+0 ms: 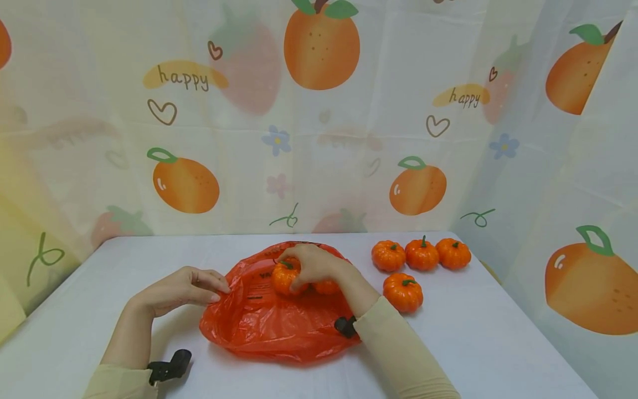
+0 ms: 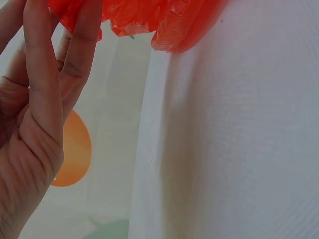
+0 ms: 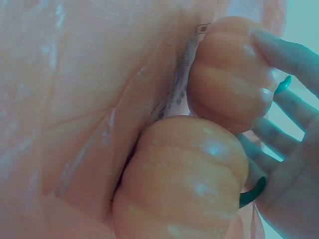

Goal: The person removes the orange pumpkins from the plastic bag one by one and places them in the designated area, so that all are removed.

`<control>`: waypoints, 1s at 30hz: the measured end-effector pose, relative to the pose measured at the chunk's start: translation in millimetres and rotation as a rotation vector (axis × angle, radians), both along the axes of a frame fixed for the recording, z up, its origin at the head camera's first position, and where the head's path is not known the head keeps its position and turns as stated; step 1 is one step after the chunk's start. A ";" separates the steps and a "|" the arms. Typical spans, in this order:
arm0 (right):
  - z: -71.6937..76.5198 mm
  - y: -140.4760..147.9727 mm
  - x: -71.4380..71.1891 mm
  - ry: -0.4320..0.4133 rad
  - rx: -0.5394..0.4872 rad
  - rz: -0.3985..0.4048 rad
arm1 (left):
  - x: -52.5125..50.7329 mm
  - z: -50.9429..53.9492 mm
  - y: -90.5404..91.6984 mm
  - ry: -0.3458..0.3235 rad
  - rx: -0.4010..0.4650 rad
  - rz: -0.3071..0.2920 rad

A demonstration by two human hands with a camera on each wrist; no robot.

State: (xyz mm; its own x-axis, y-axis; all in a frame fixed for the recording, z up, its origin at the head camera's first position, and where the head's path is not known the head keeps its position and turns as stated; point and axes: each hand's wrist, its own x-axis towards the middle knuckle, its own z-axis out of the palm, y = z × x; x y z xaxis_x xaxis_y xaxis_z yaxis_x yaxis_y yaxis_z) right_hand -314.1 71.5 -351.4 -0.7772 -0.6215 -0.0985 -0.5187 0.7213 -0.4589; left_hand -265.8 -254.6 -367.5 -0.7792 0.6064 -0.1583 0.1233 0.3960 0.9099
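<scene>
Pumpkin (image 1: 283, 281) in hand: within the mouth of the red bag (image 1: 279, 327), stem up, gripped between the thumb and fingers of the right hand (image 1: 314, 264). Cannot tell whether it rests on the plastic or hangs just above it.

Second pumpkin (image 1: 326, 287): inside the bag too, just beside the first, partly hidden under the right hand and not gripped.

Left hand (image 1: 189, 289): fingertips pinch the bag's left edge; the mouth is spread wide.

Outside the bag, on the white table (image 1: 498, 349): a row of three pumpkins (image 1: 422, 255) side by side near the far edge, and a single pumpkin (image 1: 402, 293) nearer, just right of the bag.

Progress, judged: part-way. Count is two within the bag, four out. Putting in or taking out cannot be told; if putting in, the held one awaits release and four are left.
</scene>
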 end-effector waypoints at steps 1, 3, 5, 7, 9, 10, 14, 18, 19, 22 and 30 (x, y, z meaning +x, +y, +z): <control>0.6 0.1 -0.2 0.000 -0.006 0.003 | 0.1 0.2 -0.2 0.003 0.003 -0.004; 2.1 0.4 -0.1 -0.003 -0.017 0.005 | 0.1 0.2 -0.5 0.007 0.007 -0.009; 3.9 0.7 0.4 -0.005 -0.027 0.007 | -0.3 -0.2 -0.3 -0.002 0.005 -0.002; 6.0 0.7 1.4 -0.005 -0.034 0.011 | -1.0 -1.0 0.0 -0.008 0.001 0.002; 8.4 0.8 2.9 -0.005 -0.041 0.016 | -1.9 -2.0 0.2 -0.012 -0.003 0.006; 9.6 0.8 3.5 -0.002 -0.041 0.018 | -2.2 -2.5 0.3 -0.015 -0.006 0.008; 14.5 1.1 6.0 0.015 -0.039 0.025 | -2.7 -3.4 0.3 -0.009 -0.015 0.006; 21.2 2.2 8.1 0.059 -0.039 0.041 | -2.3 -3.1 0.7 -0.010 -0.024 0.011; 23.4 2.7 8.8 0.066 -0.044 0.044 | -2.3 -2.9 0.8 -0.010 -0.026 0.011; 30.3 4.5 10.5 0.077 -0.063 0.050 | -2.1 -2.3 0.8 -0.010 -0.023 0.010; 44.3 10.7 14.7 0.083 -0.098 0.042 | -1.9 -1.9 0.7 -0.006 -0.012 -0.001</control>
